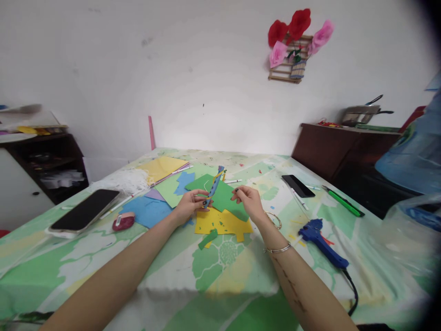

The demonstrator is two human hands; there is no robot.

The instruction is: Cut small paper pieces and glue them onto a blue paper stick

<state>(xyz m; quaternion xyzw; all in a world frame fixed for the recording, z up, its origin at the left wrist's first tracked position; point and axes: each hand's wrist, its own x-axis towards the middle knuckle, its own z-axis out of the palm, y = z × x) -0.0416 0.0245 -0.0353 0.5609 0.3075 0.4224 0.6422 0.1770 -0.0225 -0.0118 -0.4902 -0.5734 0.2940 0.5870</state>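
Observation:
My left hand (191, 205) grips a narrow blue paper strip (214, 186) near its lower end. Dark spots run along the strip, and thin yellow and green bits show near its top. To the right, my right hand (248, 200) hovers with thumb and fingertips pinched together, apart from the strip; whatever may be between them is too small to make out. Below both hands lie a green paper sheet (229, 202) and a cut yellow sheet (223, 223) strewn with small green scraps. A green offcut (207, 239) rests at the yellow sheet's front edge.
On the left are a phone (86, 209), a dark red object (124, 221), blue paper (146, 209) and white shreds (122, 180). A blue glue gun (324, 243) with a cord, a green cutter (342, 202) and a second phone (298, 185) lie right.

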